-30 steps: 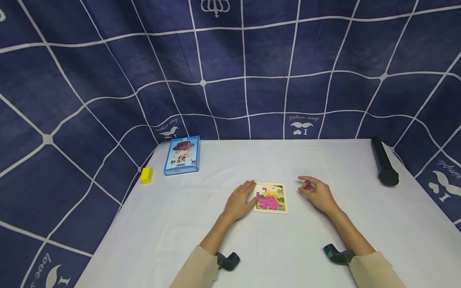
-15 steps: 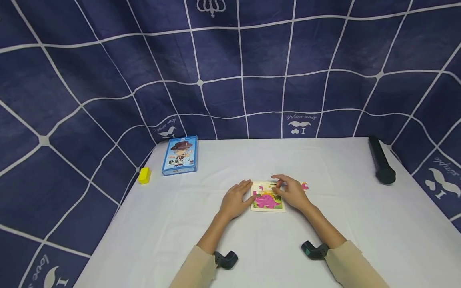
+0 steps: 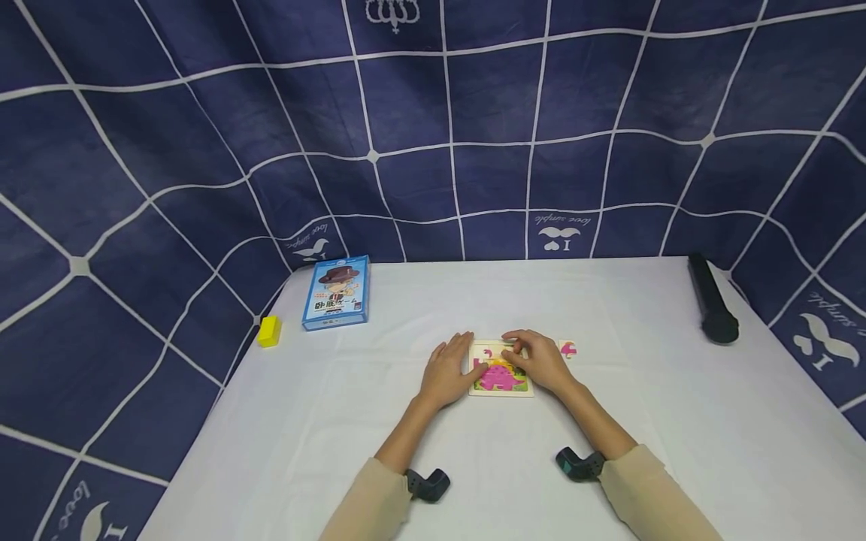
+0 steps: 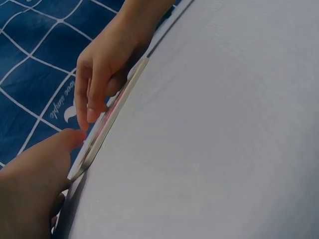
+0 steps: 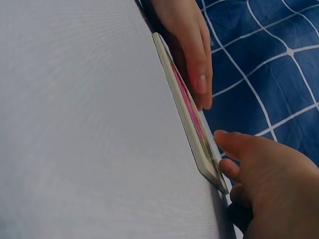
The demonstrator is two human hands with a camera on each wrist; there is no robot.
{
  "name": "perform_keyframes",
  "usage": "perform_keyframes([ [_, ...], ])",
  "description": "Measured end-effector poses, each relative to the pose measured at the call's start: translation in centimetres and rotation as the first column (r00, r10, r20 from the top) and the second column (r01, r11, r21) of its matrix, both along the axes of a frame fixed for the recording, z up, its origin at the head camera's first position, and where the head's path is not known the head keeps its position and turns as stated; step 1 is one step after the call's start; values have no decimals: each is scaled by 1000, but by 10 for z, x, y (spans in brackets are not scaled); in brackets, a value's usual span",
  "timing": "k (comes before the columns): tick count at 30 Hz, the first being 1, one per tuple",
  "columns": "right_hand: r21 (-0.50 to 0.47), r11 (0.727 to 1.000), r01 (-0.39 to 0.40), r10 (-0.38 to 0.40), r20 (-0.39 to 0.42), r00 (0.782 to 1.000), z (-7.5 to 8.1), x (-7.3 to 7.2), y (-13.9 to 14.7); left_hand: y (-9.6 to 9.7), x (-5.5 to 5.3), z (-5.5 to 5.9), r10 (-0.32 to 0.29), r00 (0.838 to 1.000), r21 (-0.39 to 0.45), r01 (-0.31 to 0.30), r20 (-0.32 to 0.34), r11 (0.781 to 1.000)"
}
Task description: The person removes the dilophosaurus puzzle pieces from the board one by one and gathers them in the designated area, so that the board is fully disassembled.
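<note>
A small square jigsaw puzzle with a pink dinosaur picture lies in a pale wooden tray on the white table. My left hand rests along the tray's left edge, fingers straight and thumb reaching over the picture. Over the top right part of the puzzle is my right hand, thumb and index finger bent down at the pieces; I cannot tell whether they pinch one. Both wrist views show the tray low and edge-on between the hands. A loose pink-and-white puzzle piece lies just right of the right hand.
A blue picture box lies at the back left, with a yellow block beside it near the table's left edge. On the far right lies a black microphone-shaped object. A dark blue checked curtain hangs behind the table.
My right hand has moved left from beside the tray to over the puzzle's top right part, uncovering the loose piece on the table. My left hand has stayed at the tray's left edge.
</note>
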State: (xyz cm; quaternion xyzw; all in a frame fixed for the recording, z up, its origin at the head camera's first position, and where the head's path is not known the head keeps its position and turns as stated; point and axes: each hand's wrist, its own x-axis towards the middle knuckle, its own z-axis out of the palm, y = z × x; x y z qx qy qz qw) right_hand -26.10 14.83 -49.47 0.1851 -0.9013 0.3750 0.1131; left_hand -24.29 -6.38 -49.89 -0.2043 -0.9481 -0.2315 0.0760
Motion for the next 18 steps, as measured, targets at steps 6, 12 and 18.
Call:
perform_keyframes([
  [6,-10,1000,-2,2,4,1000,0,2,0,5,2,-1,5,1000,-109,-6,-3,994],
  [12,-5,1000,1,-1,-11,1000,1,3,-1,5,2,-2,4,1000,-147,-8,-29,989],
  [18,-2,1000,6,-6,-10,1000,0,4,-1,5,3,-2,11,999,-158,-17,-37,987],
])
